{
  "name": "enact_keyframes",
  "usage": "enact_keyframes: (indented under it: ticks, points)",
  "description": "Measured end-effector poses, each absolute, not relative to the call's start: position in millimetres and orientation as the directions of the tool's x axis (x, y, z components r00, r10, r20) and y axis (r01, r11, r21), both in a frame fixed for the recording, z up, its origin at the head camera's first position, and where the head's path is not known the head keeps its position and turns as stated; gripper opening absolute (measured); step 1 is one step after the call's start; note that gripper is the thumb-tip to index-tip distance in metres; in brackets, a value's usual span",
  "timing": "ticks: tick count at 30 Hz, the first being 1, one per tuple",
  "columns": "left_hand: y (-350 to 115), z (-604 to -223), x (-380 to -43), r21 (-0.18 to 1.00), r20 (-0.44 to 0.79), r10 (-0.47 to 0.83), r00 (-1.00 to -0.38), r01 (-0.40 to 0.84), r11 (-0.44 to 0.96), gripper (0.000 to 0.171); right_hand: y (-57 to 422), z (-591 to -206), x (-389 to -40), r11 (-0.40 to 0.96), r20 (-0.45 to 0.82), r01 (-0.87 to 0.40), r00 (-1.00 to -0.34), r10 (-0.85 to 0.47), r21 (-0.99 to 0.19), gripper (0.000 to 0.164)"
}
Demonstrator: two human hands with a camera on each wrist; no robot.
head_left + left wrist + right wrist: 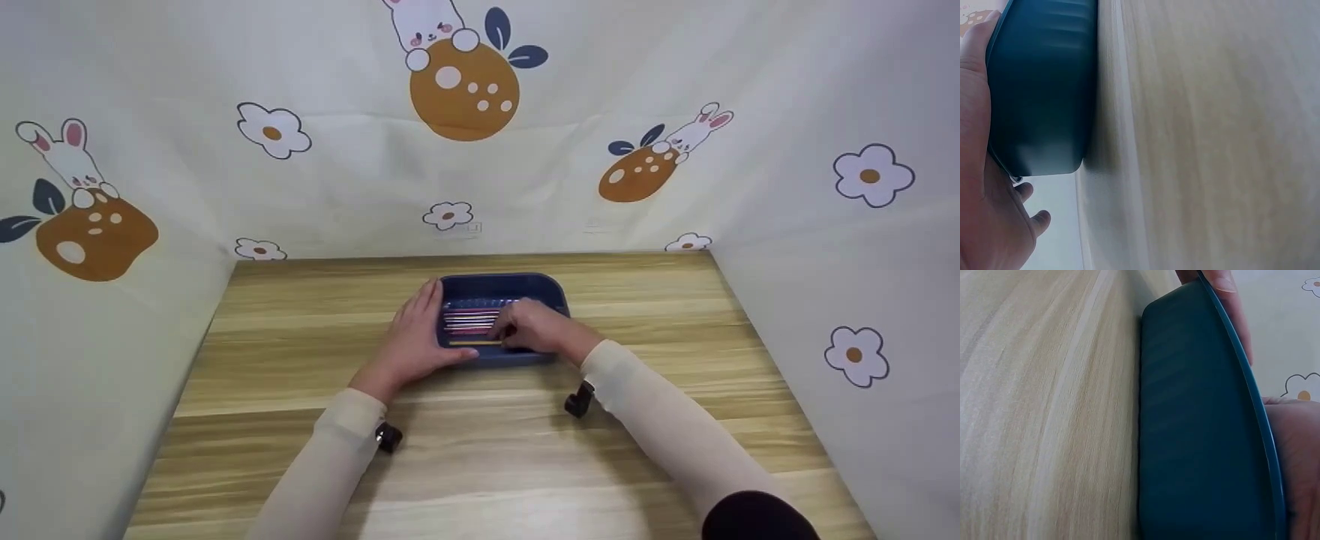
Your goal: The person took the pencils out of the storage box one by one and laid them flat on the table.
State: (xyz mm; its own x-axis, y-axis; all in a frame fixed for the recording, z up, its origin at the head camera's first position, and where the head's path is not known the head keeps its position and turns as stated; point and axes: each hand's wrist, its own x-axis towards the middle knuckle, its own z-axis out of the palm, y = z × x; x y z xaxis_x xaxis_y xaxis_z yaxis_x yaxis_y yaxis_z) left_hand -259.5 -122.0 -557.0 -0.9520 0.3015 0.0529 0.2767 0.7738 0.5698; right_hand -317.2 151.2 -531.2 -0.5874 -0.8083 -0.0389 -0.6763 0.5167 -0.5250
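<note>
Your pale sleeves (675, 420) are lying over the wood surface (465, 450) at the bottom of the frame. Above them, near the middle, your left hand (412, 337) is resting on the left side of the blue tray (499, 286), its fingers mostly straight and its thumb lying along the near rim. Your right hand (534, 326) is bending its fingers down into the tray; the pictures are not showing whether they are pinching anything. The yellow stick (472, 343) is lying inside the tray by the near wall, stretching left from those fingertips. Its long way is running side to side, so your right hand is sitting closest, at its right end. Just past it, pink and white sticks (469, 321) are lying the same way. Farthest back, a bunny cloth (345, 187) is hanging.
</note>
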Motion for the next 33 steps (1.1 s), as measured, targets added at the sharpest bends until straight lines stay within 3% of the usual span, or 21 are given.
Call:
enact_keyframes:
  ticks: [13, 27, 33]
  points:
    - [-122, -557, -259, 0.568, 0.057, 0.298, -0.953, 0.276, 0.775, 0.146, 156, -532, -320, 0.493, 0.007, -0.639, -0.615, -0.789, -0.59, 0.025]
    - [-122, -556, -257, 0.573, 0.056, 0.287, -0.956, 0.266, 0.775, 0.146, 173, -515, -319, 0.411, 0.127, -0.686, -0.589, -0.798, -0.6, 0.029]
    - [-122, -557, -258, 0.578, 0.063, 0.298, -0.952, 0.278, 0.767, 0.146, 186, -507, -321, 0.417, 0.122, -0.649, -0.619, -0.776, -0.636, 0.033]
